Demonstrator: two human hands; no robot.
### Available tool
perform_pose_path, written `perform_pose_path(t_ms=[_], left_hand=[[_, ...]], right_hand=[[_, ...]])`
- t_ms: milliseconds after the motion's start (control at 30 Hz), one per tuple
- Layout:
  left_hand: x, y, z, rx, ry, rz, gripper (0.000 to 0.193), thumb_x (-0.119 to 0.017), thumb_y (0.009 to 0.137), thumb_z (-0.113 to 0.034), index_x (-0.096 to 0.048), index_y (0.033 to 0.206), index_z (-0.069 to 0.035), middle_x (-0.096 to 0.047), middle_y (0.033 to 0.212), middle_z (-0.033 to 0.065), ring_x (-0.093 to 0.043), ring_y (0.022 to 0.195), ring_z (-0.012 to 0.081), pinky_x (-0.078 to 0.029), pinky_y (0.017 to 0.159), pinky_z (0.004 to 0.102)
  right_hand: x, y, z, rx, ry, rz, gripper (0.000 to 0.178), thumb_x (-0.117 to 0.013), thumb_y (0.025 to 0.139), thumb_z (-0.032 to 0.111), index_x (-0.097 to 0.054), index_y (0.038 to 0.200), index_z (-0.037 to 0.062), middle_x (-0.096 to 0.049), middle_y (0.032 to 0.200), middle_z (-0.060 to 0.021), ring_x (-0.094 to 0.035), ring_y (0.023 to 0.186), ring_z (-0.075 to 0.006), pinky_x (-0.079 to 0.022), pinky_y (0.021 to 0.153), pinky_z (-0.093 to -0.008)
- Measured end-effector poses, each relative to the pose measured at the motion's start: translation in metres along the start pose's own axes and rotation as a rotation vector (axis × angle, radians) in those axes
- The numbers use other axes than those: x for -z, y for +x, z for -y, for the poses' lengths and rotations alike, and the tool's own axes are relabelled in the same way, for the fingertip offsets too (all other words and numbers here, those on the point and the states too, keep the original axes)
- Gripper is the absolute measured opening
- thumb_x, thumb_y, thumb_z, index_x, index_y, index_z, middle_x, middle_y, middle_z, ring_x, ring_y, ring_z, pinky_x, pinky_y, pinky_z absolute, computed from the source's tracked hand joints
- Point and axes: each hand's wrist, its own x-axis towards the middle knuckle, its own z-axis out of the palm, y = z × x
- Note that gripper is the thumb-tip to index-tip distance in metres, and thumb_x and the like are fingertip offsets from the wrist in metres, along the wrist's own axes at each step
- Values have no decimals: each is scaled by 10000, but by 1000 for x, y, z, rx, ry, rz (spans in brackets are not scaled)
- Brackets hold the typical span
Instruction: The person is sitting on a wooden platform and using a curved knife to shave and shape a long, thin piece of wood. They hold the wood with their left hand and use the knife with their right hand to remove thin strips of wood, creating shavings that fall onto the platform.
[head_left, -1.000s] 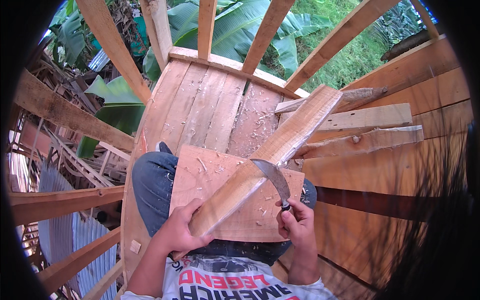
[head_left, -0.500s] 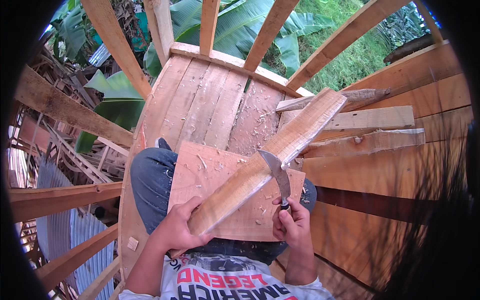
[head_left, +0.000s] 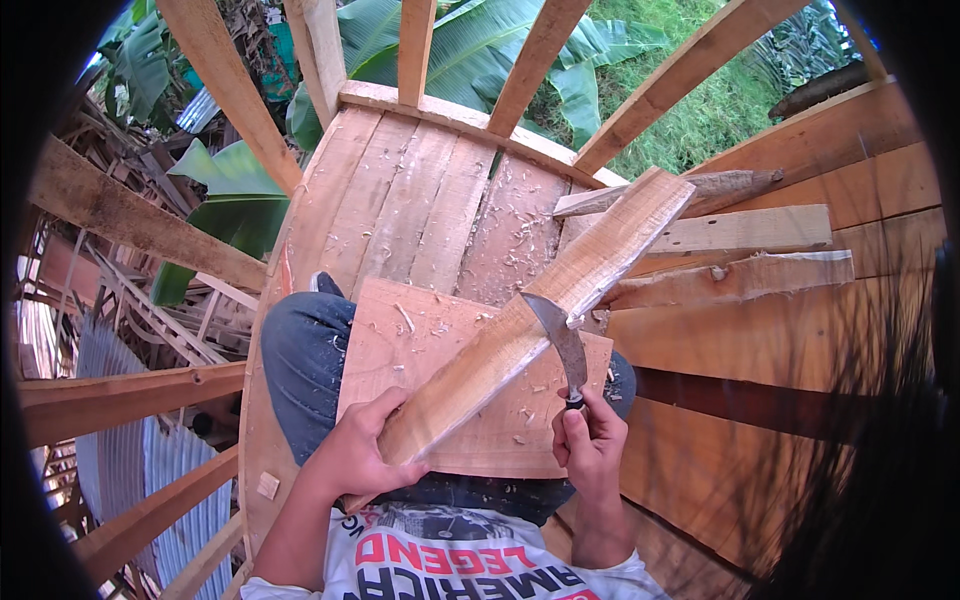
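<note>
A long wooden plank [head_left: 480,355] slants from my lap up to the far right. Around its near end, my left hand [head_left: 375,455] is closed, thumb on one side. My right hand [head_left: 592,435] grips the dark handle of a curved knife [head_left: 562,340], whose blade lies across the plank's right edge near its middle. At the blade a small pale sliver or curl shows on that edge. Beneath the plank, a flat square board [head_left: 390,340] rests over my crossed legs, with several wood shavings scattered on it.
Loose wood offcuts [head_left: 750,233] lie on the plank floor to the right. More shavings dot the floorboards [head_left: 420,200] ahead. Upright wooden posts [head_left: 540,65] ring the platform, with banana leaves and grass beyond. A small wood block [head_left: 268,486] sits at the left.
The knife and my right hand have shifted very slightly right and toward the far side. The plank and my left hand stay almost in place.
</note>
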Motion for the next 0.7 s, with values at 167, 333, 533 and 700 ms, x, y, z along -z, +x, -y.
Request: perform_pose_path(t_ms=[167, 333, 533, 700], left_hand=[[2, -3, 3, 31, -12, 14, 597, -796, 599, -218, -557, 1093, 16, -640, 815, 164, -661, 745, 233, -495, 703, 306], [2, -4, 8, 23, -34, 24, 607, -798, 594, -211, -553, 1103, 10, -643, 816, 160, -661, 750, 225, -495, 711, 305], [3, -4, 5, 32, -13, 23, 611, -793, 595, -210, -549, 1109, 13, -644, 824, 164, -662, 763, 224, -494, 720, 302], [1, -4, 2, 66, -26, 18, 632, -794, 587, -218, -546, 1119, 18, -643, 831, 166, -658, 764, 227, -494, 728, 302]], right_hand=[[-9, 0, -25, 314, -399, -138, 292, -583, 947, 159, -559, 1135, -63, -489, 626, 29, -427, 493, -24, -324, 454, -181], [1, 15, -30, 554, -631, -353, 273, -592, 937, 140, -557, 1130, -51, -477, 631, 39, -411, 496, -18, -322, 459, -182], [18, -2, -6, 170, -101, 104, 291, -592, 926, 148, -528, 1122, -58, -486, 606, 3, -412, 445, -45, -316, 401, -196], [6, 2, 7, -133, 65, 116, 263, -582, 921, 124, -534, 1101, -62, -483, 605, -15, -404, 431, -51, -307, 387, -211]])
